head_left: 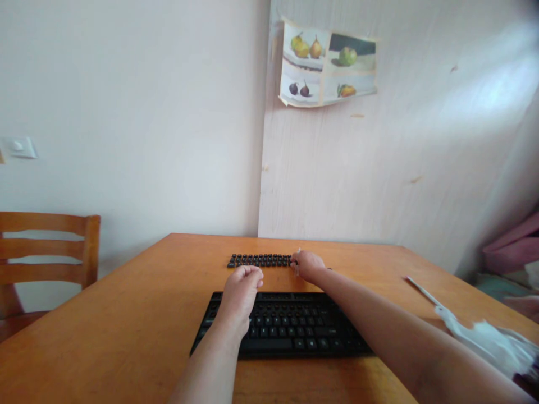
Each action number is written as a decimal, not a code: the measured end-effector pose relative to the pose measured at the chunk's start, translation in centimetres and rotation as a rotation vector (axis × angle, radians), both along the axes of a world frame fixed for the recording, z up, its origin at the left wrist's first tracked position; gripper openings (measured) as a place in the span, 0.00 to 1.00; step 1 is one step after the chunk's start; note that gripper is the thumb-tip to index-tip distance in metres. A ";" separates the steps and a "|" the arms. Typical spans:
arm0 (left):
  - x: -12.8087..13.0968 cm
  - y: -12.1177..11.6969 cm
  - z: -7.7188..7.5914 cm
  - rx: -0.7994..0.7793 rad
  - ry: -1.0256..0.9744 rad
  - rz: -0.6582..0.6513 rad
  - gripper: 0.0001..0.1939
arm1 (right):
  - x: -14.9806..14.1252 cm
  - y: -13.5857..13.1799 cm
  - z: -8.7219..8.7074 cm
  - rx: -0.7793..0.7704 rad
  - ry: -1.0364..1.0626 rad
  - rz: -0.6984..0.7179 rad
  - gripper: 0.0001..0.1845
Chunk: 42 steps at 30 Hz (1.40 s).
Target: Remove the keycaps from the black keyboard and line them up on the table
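Observation:
A black keyboard [286, 331] lies on the wooden table in front of me; its upper part looks bare of several keycaps. Beyond it, loose black keycaps [261, 260] stand in neat rows. My left hand [242, 292] is over the keyboard's left part, fingers curled together in a pinch; whatever they may hold is hidden. Reaching farther out, my right hand [309, 265] is at the right end of the keycap rows. Its fingers are closed on a thin whitish scrap, perhaps a tissue [296, 271], and touch or nearly touch the end keycaps. My right forearm covers the keyboard's right side.
On the table's right side lie a thin white stick [423, 290] and a crumpled white cloth or plastic bag [492, 342]. A wooden chair [90, 247] stands at the left. The wall [168, 140] rises behind the table, with fruit pictures [328, 64] taped up.

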<state>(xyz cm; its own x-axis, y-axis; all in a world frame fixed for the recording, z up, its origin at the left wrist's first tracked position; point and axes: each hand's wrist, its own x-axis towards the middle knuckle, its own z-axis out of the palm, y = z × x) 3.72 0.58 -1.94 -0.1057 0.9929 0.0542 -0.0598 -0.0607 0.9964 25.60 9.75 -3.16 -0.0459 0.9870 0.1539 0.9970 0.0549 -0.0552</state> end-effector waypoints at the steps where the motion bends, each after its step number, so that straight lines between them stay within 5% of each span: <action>1: 0.0 0.0 0.0 -0.001 0.003 -0.001 0.12 | 0.0 0.0 0.0 0.002 -0.002 0.003 0.14; 17: 0.0 0.1 -0.1 -0.002 0.040 -0.015 0.12 | 0.8 -1.2 1.4 0.162 0.206 0.033 0.18; 24: 0.3 0.0 -0.2 0.034 0.101 -0.035 0.13 | 0.7 -5.5 3.3 0.244 0.543 0.032 0.12; 28: 0.6 -0.3 -0.1 0.084 0.207 -0.045 0.12 | 0.6 -9.2 3.7 0.066 0.830 0.069 0.07; 33: 1.0 -0.4 -0.1 0.156 0.332 -0.063 0.10 | 0.6 -12.7 3.6 -0.091 0.847 0.132 0.13; 42: 1.1 -0.5 -0.1 0.201 0.467 -0.089 0.09 | -0.9 -14.2 2.0 0.074 0.659 0.172 0.14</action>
<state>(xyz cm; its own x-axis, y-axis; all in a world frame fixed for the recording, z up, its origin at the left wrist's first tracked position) 4.82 0.05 -2.08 0.0594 0.9620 0.2667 0.3748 -0.2691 0.8872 24.66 -4.48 -1.15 -0.0748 0.9598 0.2705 0.7332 0.2368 -0.6375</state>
